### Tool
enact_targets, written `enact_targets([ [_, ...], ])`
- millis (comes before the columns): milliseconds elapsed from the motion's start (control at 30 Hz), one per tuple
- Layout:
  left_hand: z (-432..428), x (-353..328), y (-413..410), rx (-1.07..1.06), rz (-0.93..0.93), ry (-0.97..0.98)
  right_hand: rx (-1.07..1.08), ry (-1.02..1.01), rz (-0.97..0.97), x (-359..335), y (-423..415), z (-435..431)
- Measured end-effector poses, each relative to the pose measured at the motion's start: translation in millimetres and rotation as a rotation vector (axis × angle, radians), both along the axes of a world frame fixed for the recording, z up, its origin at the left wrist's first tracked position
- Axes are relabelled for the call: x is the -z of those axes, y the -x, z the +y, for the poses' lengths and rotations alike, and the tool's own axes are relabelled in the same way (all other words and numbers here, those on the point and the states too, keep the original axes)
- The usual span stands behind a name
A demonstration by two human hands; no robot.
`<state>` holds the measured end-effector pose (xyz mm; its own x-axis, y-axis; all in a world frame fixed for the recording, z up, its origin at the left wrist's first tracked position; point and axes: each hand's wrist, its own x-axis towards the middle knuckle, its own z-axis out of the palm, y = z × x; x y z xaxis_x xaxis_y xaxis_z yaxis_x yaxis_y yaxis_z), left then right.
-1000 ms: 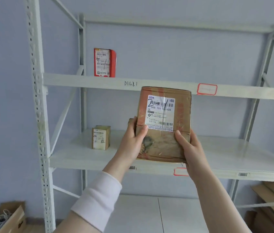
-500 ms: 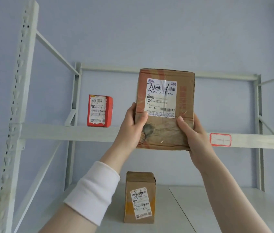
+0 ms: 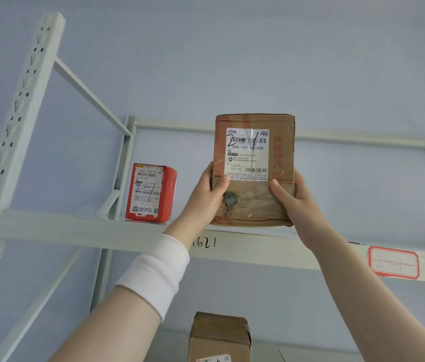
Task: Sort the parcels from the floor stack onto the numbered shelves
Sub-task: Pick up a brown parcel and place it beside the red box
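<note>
- Gripping the brown parcel [image 3: 254,171] upright, the left hand [image 3: 206,197] and right hand [image 3: 295,202] are curling fingers [image 3: 222,182] round its lower sides at the upper shelf's [image 3: 75,231] front edge.
- A red parcel [image 3: 151,192] is standing on that shelf, left, apart.
- Another brown box [image 3: 219,335] is sitting below.

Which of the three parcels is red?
The small parcel left on the upper shelf; the held parcel and the lowest parcel are brown cardboard.

Parcel storeroom: metal rack [image 3: 49,228] against a plain wall [image 3: 258,61], labelled red parcel [image 3: 150,192] left of the held box [image 3: 254,168], brown parcel [image 3: 219,335] below it, shelf tag [image 3: 393,262] at its right.
</note>
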<state>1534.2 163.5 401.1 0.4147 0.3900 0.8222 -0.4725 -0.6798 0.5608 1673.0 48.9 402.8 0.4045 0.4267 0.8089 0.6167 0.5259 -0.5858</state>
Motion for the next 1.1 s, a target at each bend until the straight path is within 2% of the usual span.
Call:
enact_targets([
  [133, 23.5, 1.2, -13.3, -0.035, 0.051, 0.032, -0.035, 0.065, -0.102, -4.2, -17.2, 22.2],
  [500, 55.6, -2.0, -21.9, -0.113, 0.24, -0.041, 0.028, 0.239, -0.151, -1.6, -38.6, 44.9],
  [600, 59.5, 0.2, -22.1, -0.133, 0.279, -0.084, 0.06, 0.236, -0.142, -2.7, -38.6, 43.8],
  [733, 71.5, -4.2, -16.6, -0.142, 0.408, -0.145, 0.008, 0.411, -0.07, -11.9, -52.3, 35.1],
  [900, 89.7, -7.4, -14.0, -0.235, 0.427, -0.065, 0.158, 0.503, -0.127, -21.8, -61.8, 31.2],
  [1100, 91.4, -5.9, -28.2, -0.202, 0.414, -0.061, 0.211, 0.551, -0.135, -21.2, -49.6, 28.8],
])
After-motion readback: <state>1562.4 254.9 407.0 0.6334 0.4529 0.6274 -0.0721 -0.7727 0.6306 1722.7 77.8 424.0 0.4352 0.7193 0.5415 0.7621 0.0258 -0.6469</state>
